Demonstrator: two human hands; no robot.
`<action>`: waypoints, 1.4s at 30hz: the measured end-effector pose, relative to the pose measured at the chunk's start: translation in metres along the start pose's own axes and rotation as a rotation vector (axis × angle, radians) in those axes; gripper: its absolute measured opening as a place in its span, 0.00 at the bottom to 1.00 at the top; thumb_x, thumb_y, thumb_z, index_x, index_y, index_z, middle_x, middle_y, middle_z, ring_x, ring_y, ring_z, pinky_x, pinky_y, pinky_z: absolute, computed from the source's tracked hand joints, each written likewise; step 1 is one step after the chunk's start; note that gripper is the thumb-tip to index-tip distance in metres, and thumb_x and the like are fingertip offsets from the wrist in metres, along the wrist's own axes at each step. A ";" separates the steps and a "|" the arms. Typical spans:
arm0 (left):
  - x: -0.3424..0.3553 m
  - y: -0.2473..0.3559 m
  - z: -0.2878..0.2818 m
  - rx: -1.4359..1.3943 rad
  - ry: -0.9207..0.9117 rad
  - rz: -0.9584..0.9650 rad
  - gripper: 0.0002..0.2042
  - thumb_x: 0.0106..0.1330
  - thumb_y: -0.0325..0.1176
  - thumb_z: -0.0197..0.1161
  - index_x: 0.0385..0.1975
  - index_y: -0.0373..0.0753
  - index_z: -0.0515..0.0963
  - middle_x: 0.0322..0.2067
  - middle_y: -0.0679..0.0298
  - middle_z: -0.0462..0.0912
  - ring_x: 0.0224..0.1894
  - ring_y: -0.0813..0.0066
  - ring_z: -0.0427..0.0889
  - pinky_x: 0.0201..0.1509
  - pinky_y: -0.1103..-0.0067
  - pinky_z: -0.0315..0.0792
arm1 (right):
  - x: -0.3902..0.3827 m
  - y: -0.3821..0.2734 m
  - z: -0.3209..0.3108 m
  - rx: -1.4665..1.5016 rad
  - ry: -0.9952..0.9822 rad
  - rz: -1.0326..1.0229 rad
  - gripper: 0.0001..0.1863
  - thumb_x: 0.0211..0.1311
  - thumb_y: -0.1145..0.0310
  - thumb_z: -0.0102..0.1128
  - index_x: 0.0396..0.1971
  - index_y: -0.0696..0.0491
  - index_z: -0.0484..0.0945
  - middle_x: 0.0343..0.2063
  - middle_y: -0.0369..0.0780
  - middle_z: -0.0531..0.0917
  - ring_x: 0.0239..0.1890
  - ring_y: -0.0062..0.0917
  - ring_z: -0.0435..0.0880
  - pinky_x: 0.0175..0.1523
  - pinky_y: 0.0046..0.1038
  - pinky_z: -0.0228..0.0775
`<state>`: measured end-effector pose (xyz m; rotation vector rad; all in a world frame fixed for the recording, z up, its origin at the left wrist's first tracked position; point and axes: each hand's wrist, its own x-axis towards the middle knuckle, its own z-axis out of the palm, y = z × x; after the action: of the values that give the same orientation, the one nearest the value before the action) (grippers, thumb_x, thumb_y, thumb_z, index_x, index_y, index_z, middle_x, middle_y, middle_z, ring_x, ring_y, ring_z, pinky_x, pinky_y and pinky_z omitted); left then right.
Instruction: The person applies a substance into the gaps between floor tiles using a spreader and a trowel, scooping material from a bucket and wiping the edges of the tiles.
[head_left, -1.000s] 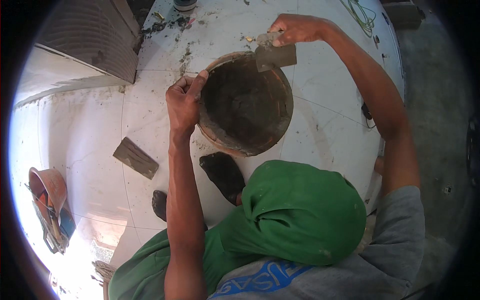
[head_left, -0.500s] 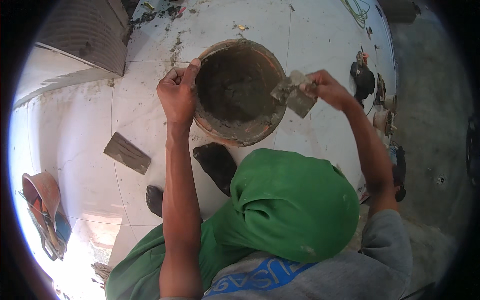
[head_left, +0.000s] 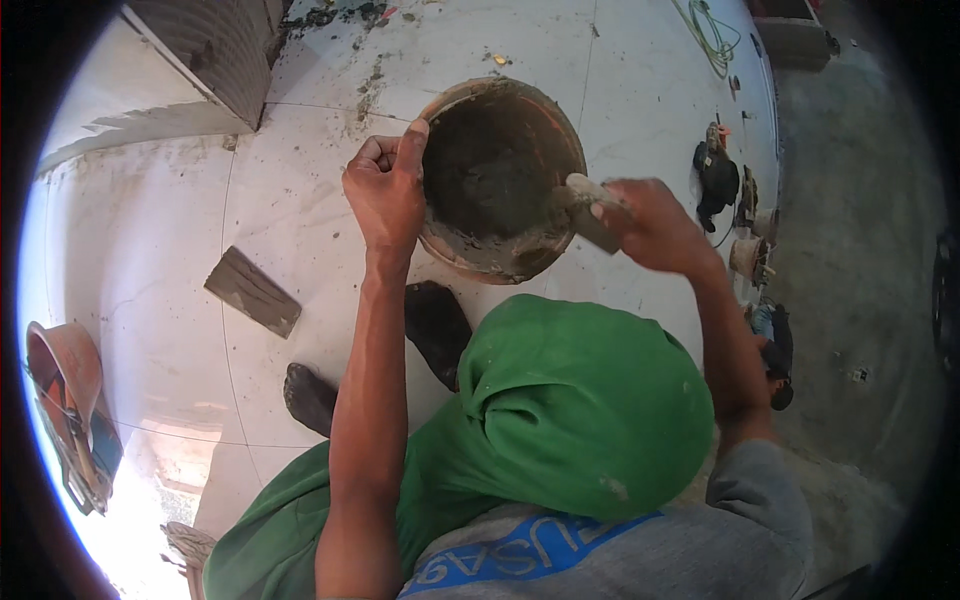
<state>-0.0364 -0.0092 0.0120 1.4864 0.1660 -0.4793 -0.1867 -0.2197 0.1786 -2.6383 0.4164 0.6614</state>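
Observation:
My left hand grips the left rim of a round mortar bucket, thumb over its edge. Dark, wet grey mortar coats the bottom and inner wall. My right hand, slightly blurred, is closed on the handle of a mortar-caked trowel, whose blade is at the bucket's right rim, partly hidden by my fingers. A flat mortar-smeared rectangular board or plate lies on the white tiles to the left of my left forearm.
An orange bucket of tools stands at far left, below a plastered block. Green hose, dark bags or tools lie along the right tile edge beside a concrete floor. My dark feet and green clothing fill the lower middle.
My right hand has come down from the far right rim to the near right side with the trowel, swinging it toward the bucket. My left hand stays on the rim.

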 end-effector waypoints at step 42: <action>0.040 0.017 0.001 0.014 -0.014 0.002 0.20 0.62 0.44 0.75 0.24 0.29 0.82 0.17 0.70 0.76 0.21 0.83 0.69 0.26 0.81 0.64 | -0.011 0.017 0.073 -0.494 0.538 -0.438 0.24 0.53 0.82 0.67 0.53 0.56 0.85 0.37 0.38 0.76 0.32 0.30 0.80 0.31 0.33 0.77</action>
<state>0.0059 -0.0182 0.0118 1.4962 0.1507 -0.4899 -0.2305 -0.2010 0.1193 -3.2068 -0.2266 -0.1166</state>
